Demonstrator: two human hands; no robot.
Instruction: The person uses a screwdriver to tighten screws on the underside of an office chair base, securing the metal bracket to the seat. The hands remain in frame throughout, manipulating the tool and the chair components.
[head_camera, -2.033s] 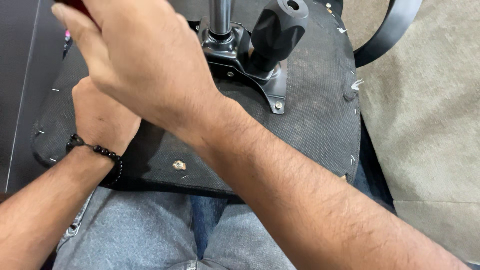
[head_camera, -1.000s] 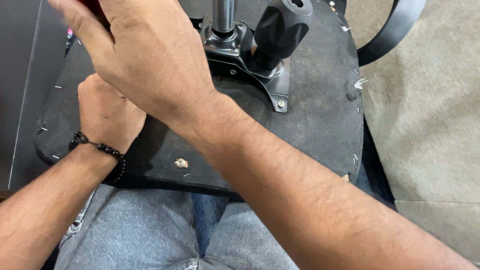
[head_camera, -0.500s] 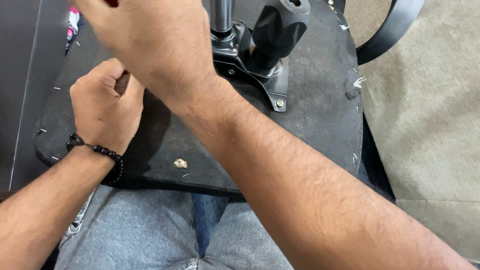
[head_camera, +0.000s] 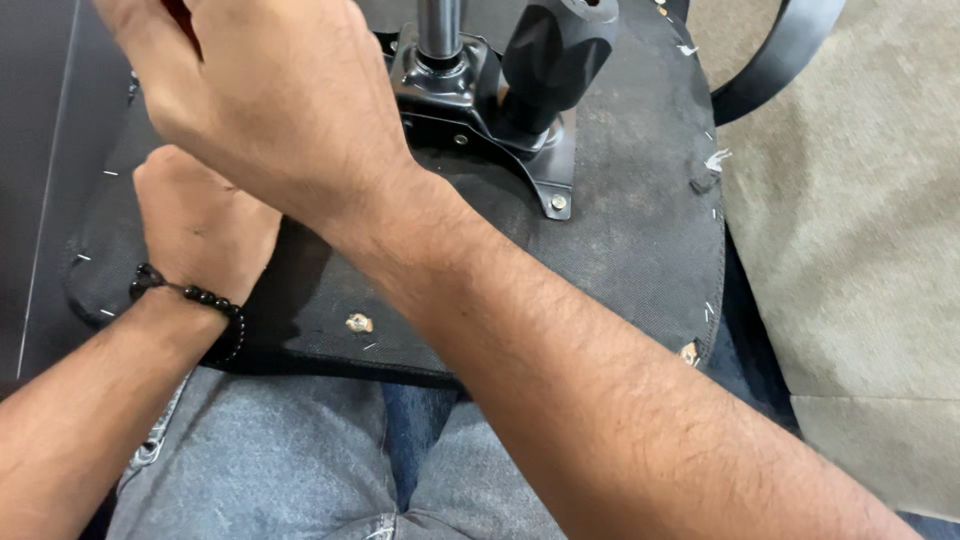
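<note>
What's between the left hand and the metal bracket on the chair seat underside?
In the head view, the right hand and its forearm cross over between the left hand and the metal bracket, above the black fabric seat underside.

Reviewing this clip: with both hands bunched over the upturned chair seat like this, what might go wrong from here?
1. The right hand covers the spot where the left hand works, so the head view is blocked and a slip could go unseen.
2. The seat underside rests on the person's lap, apparently unclamped; pressing may tip it.
3. Staples protrude along the fabric edge and might scratch a forearm.
</note>
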